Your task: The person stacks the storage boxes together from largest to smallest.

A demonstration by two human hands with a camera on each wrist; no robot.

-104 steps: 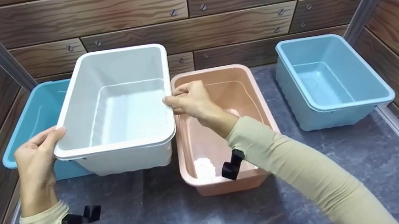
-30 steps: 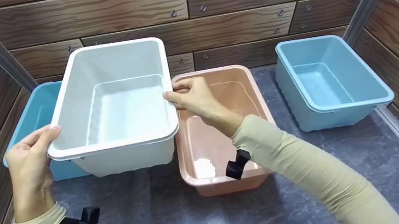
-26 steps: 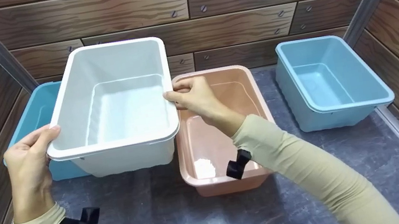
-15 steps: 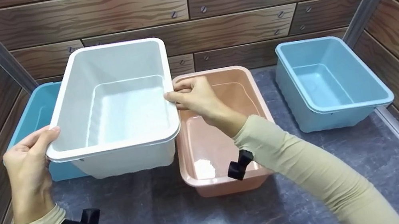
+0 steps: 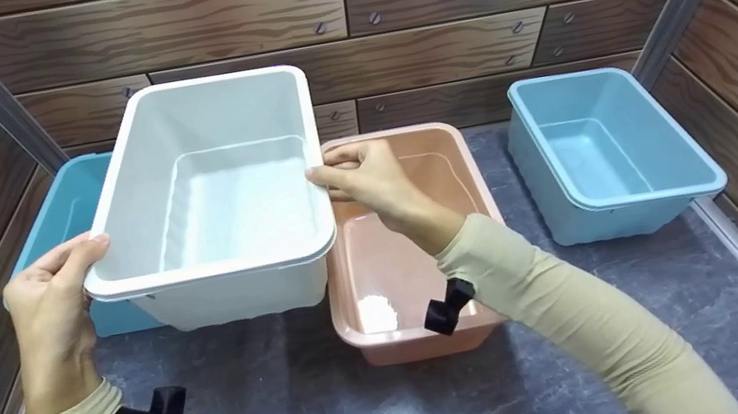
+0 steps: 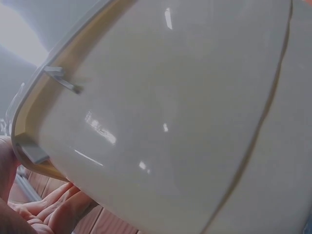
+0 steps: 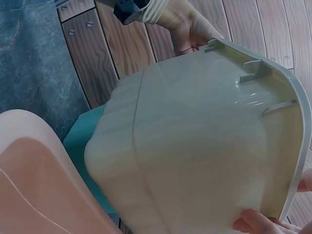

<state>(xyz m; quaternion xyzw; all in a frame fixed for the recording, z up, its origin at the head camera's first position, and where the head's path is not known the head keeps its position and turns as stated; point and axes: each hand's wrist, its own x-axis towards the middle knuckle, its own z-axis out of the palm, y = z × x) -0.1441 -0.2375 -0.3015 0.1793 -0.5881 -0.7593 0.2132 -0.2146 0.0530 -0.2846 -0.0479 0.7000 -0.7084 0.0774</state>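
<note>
Tub between your hands, lifted?

"Looks so. Your left grip pinches its near-left corner; your right grip pinches farther up the right rim. Its long axis seems to run away from you."

"What surrounds you?"

"Teal bin partly hidden behind it, left; peach bin just right, under your right forearm; blue bin well apart."

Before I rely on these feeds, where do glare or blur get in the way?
Head view: fairly sharp, with bright glare inside the pink bin and a softer sheen on the dark tabletop; left wrist view: hazy, washed out at the upper left, with small highlights on the white bin; right wrist view: dimmer than the head view, with glints near that bin's rim.
</note>
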